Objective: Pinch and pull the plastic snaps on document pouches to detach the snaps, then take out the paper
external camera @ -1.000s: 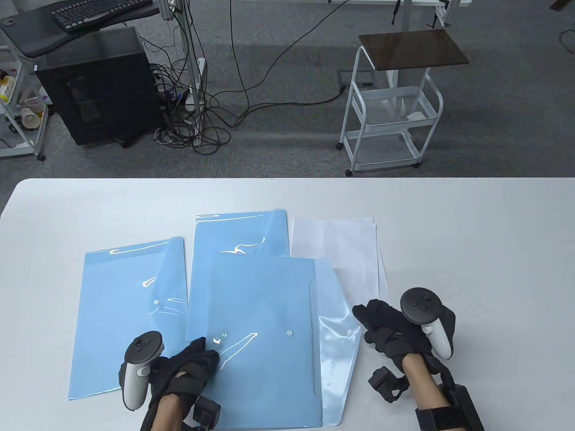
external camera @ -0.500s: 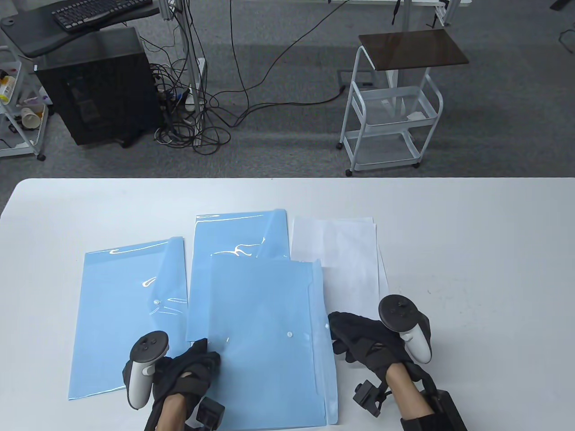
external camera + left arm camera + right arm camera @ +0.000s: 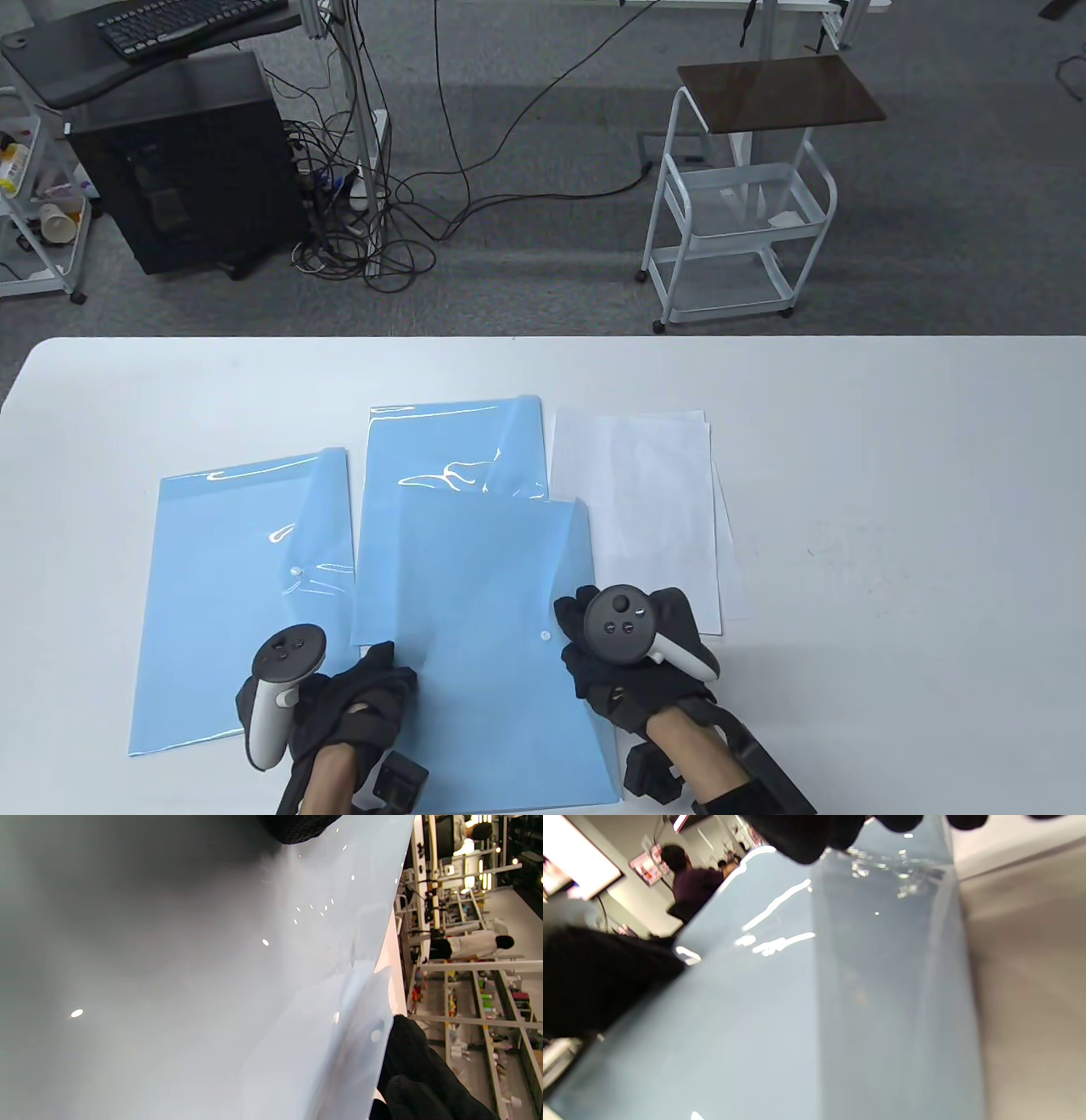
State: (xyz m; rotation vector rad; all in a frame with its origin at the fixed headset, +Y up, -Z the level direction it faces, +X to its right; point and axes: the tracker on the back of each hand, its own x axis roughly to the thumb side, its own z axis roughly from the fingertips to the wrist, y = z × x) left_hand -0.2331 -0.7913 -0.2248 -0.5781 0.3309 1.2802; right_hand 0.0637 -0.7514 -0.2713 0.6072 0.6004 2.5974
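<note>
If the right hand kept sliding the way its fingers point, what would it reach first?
Probably the white snap on the front pouch, just ahead of the right hand's fingertips; contact can't be judged.

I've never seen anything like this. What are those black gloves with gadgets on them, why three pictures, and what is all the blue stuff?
No robot here: a person's left hand and right hand wear black sensor gloves, each with a tracker strapped on its back. One camera looks down at the white table; the two blurry pictures come from cameras on the wrists. On the table lie three blue document pouches and white paper. Both hands rest on the front pouch, the right one over its flap beside the white snap. I can't tell whether anything is pinched.
</note>
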